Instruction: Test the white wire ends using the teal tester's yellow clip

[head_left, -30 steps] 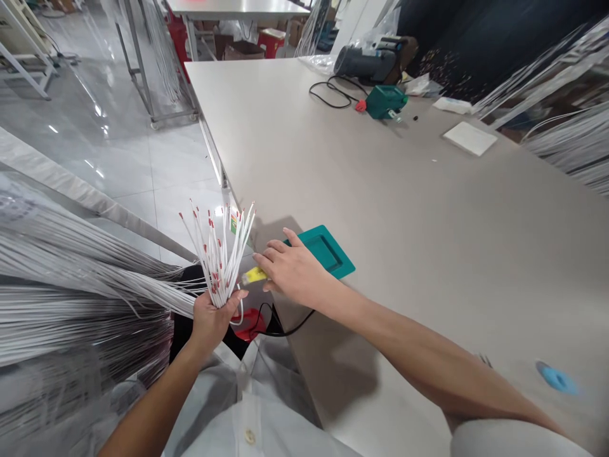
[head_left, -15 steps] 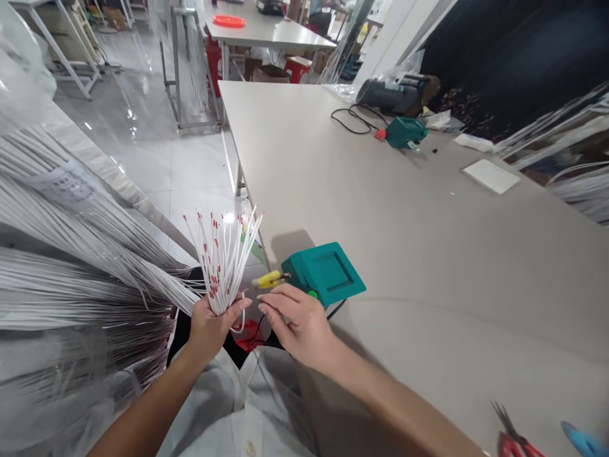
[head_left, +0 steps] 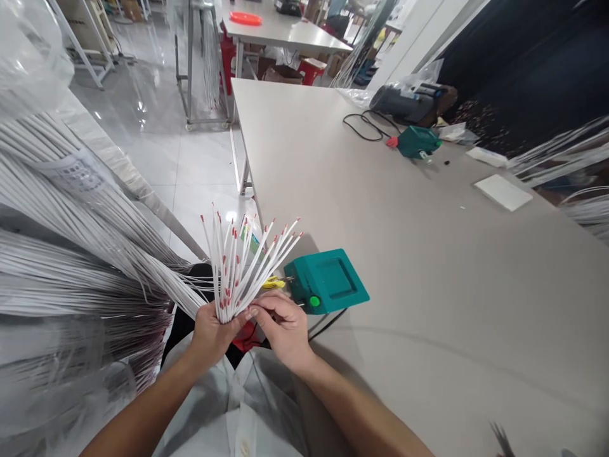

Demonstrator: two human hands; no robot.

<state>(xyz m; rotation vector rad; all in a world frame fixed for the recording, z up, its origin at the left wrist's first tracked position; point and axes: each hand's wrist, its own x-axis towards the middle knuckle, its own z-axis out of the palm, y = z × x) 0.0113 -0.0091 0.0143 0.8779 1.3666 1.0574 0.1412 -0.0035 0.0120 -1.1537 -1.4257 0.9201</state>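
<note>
A fanned bunch of white wires (head_left: 242,273) with red-brown tips stands up out of my left hand (head_left: 213,333), whose fingers are wrapped round it. My right hand (head_left: 285,327) is pinched, its fingertips meeting my left thumb beside the bunch; what lies between them is too small to make out. Just beyond the right hand, on the table's edge, sits a green box-shaped device (head_left: 328,282) with a green button. A yellow-handled part (head_left: 273,283) sticks out of its left side, partly behind the wires.
Long bundles of white wire (head_left: 95,222) hang along my left side. At the table's (head_left: 404,254) far side are a motor (head_left: 404,101), a second green device (head_left: 419,141) and a white pad (head_left: 503,192). Dark metal tool tips (head_left: 500,438) show near the bottom right.
My right hand has moved left and closed in against my left thumb. The wire bunch now fans out further right, covering part of the yellow piece. The view has shifted slightly.
</note>
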